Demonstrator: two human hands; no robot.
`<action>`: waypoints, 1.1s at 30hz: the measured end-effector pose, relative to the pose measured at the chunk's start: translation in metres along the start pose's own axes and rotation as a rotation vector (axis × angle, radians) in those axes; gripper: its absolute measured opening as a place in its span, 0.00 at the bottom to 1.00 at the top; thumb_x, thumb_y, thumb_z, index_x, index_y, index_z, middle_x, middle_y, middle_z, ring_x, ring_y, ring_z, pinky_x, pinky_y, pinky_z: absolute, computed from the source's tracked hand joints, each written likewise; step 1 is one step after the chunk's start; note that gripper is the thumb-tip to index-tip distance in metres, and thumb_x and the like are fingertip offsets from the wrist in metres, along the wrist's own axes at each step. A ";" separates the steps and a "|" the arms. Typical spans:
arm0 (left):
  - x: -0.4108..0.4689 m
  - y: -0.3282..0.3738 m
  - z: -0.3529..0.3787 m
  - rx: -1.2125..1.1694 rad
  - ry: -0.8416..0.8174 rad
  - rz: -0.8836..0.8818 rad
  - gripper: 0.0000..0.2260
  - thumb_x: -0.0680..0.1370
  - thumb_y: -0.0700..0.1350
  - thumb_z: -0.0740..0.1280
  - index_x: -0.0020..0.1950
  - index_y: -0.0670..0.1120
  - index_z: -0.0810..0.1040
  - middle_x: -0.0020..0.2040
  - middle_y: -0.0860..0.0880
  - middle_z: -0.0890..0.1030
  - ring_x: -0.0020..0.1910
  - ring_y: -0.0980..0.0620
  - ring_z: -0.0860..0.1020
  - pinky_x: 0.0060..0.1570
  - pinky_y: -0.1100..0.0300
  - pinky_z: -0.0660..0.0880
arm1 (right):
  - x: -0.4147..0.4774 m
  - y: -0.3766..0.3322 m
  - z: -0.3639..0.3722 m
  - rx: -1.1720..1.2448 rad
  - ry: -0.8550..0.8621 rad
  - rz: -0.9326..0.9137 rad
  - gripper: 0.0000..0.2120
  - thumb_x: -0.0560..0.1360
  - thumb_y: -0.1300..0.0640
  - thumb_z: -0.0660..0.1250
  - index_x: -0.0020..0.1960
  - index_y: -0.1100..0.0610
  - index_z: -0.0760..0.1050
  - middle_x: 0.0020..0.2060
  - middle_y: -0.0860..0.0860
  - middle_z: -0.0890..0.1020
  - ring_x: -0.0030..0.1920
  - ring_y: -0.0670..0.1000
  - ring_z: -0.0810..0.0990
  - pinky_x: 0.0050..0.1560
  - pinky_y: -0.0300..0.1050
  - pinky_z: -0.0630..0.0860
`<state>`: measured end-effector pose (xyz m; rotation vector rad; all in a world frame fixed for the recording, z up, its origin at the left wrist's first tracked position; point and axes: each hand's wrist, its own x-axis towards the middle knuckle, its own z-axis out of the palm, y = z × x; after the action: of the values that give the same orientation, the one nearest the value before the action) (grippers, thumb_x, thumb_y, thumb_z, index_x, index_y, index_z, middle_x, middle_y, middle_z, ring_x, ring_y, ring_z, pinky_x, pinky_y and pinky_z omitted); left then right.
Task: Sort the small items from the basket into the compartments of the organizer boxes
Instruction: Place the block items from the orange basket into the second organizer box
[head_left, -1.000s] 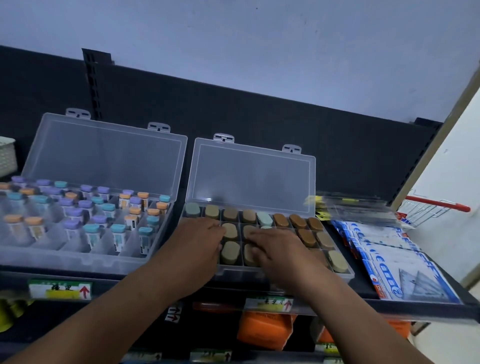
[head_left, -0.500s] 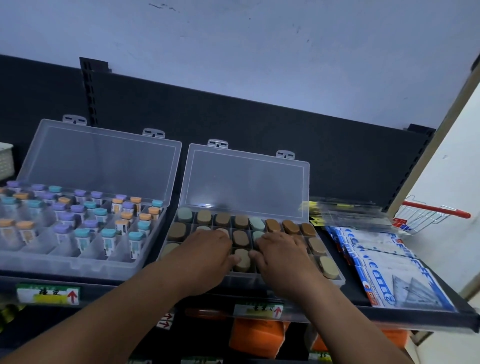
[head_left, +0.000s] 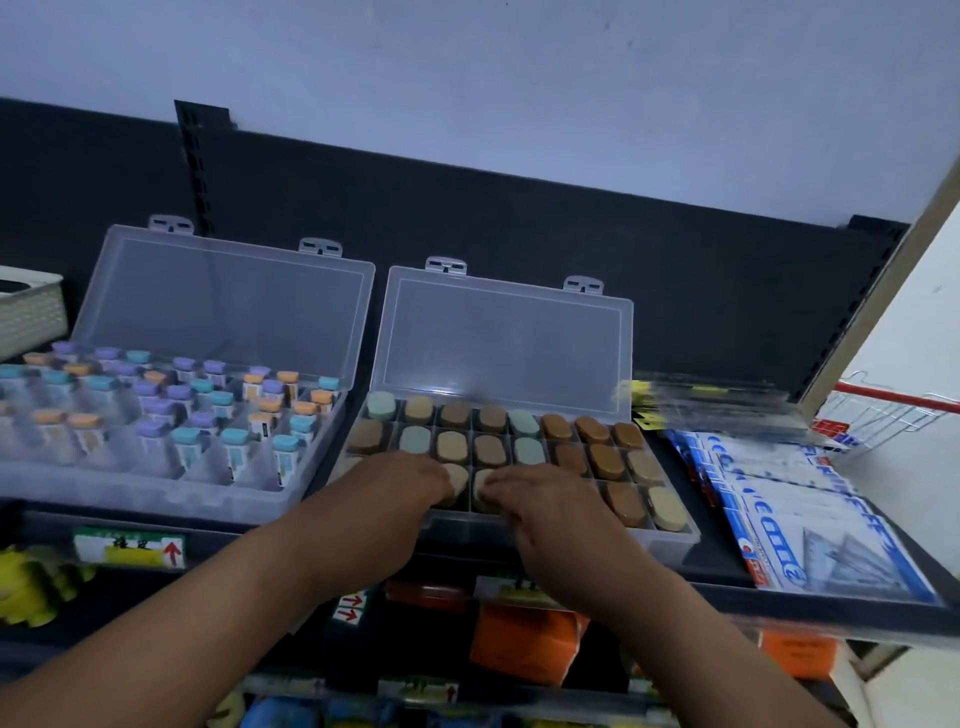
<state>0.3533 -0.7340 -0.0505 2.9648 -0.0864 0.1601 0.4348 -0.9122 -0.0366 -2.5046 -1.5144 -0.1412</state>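
Observation:
Two clear organizer boxes stand open on a dark shelf. The right organizer box (head_left: 670, 543) holds oval items in tan, brown and pale green, one per compartment. My left hand (head_left: 387, 491) lies over its front row, fingertips on a tan oval item (head_left: 457, 478). My right hand (head_left: 540, 499) lies beside it, fingertips on another tan oval item (head_left: 480, 480). Both hands cover the front compartments. The left organizer box (head_left: 156, 493) holds several small bottles (head_left: 234, 441) with purple, teal and orange caps. A white woven basket (head_left: 28, 317) shows at the far left edge.
Blue and white packets (head_left: 810, 514) lie on the shelf right of the boxes, with clear packs (head_left: 717, 400) behind them. A wire basket with a red rim (head_left: 883, 410) hangs at far right. Orange boxes (head_left: 524, 644) and price labels sit on the shelf below.
Both hands have drawn back toward the front row of the right box and come closer together. The view has tilted slightly.

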 end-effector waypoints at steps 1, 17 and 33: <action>0.000 0.002 0.000 0.017 0.001 0.003 0.20 0.72 0.35 0.61 0.62 0.47 0.77 0.62 0.51 0.76 0.61 0.51 0.72 0.62 0.56 0.69 | 0.000 0.000 -0.001 -0.013 -0.006 -0.006 0.19 0.77 0.64 0.60 0.67 0.55 0.75 0.66 0.50 0.77 0.65 0.51 0.72 0.67 0.42 0.64; -0.027 0.020 -0.016 -0.037 0.222 -0.248 0.29 0.79 0.55 0.62 0.77 0.51 0.58 0.77 0.55 0.58 0.75 0.57 0.53 0.69 0.67 0.46 | 0.003 0.004 -0.008 0.060 0.005 0.036 0.24 0.81 0.46 0.55 0.76 0.48 0.59 0.75 0.45 0.63 0.74 0.46 0.58 0.74 0.44 0.55; -0.163 -0.048 -0.051 0.070 0.278 -0.463 0.32 0.78 0.62 0.58 0.78 0.51 0.55 0.77 0.52 0.57 0.76 0.54 0.54 0.72 0.62 0.49 | 0.037 -0.130 0.016 0.099 -0.002 -0.074 0.27 0.81 0.42 0.55 0.77 0.49 0.57 0.77 0.46 0.58 0.76 0.47 0.55 0.74 0.41 0.49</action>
<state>0.1892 -0.6698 -0.0270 2.8986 0.6432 0.5119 0.3371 -0.8183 -0.0286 -2.3748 -1.5757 -0.0729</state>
